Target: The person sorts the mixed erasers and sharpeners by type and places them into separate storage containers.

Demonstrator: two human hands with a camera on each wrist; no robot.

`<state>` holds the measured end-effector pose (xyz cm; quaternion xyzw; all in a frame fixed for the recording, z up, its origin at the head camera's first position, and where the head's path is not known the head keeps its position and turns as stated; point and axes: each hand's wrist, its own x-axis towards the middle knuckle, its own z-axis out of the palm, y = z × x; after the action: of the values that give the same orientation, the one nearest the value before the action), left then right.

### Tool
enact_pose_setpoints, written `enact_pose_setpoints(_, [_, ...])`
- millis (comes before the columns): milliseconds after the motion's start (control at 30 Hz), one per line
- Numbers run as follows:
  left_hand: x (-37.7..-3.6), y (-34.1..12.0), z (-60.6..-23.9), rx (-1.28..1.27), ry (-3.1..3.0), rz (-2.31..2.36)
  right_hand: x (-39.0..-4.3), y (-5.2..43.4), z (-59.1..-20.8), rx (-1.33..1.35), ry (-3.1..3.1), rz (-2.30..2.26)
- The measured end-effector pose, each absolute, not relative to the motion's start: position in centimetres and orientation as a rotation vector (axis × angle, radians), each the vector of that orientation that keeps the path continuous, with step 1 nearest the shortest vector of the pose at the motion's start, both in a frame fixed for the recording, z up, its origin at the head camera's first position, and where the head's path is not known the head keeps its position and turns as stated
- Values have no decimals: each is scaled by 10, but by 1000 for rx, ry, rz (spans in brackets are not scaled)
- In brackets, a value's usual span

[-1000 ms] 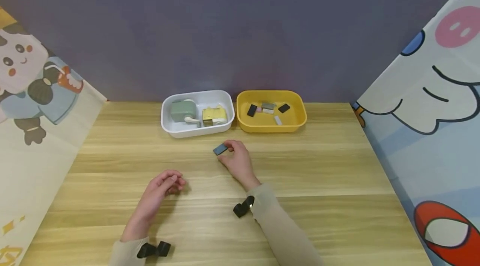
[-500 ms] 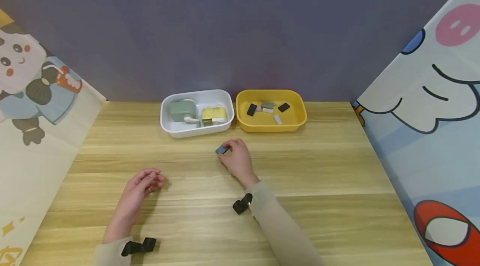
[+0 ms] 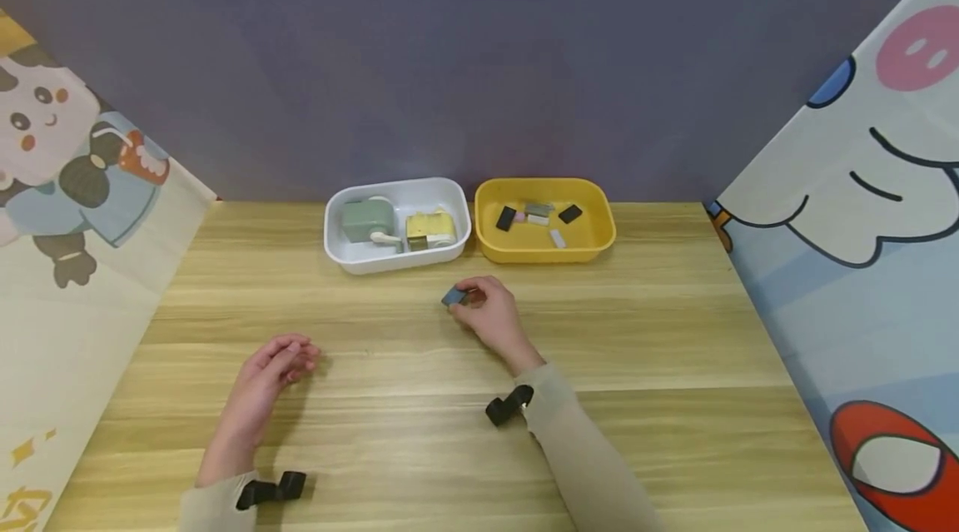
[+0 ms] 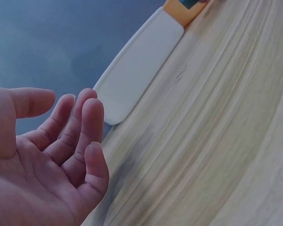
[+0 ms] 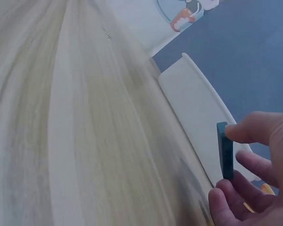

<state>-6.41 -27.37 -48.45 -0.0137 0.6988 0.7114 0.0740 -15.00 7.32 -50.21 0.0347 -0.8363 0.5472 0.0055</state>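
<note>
My right hand [image 3: 490, 315] pinches a small, flat, dark blue-green rectangular block [image 3: 453, 295] between thumb and fingers, just in front of the two bins. In the right wrist view the same block [image 5: 225, 153] stands on edge between the thumb and the fingertips. My left hand [image 3: 265, 378] hovers over the left part of the table, holding nothing. Its fingers are loosely bent in the left wrist view, palm [image 4: 42, 183] turned to the camera.
A white bin [image 3: 360, 268] with a green piece [image 3: 367, 218] and a yellow piece [image 3: 430, 226] stands at the table's [image 3: 390, 432] back. Beside it, a yellow bin [image 3: 539, 256] has several small black, grey and white pieces. Walls rise behind and on both sides.
My left hand has drawn back to the left and slightly toward me. The right hand, still pinching the block, has shifted a little to the right, and the block has turned slightly.
</note>
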Motion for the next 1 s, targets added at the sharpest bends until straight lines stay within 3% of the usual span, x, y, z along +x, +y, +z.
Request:
enact_pose_setpoints(667, [-73,-255,-480,-42,2127,2033,-138,98,-471,119,-2449,1870])
enact_pose_setpoints(1000, [-69,-243,-491,18,2067,2063,-141,114,-482,96,-2464,1806])
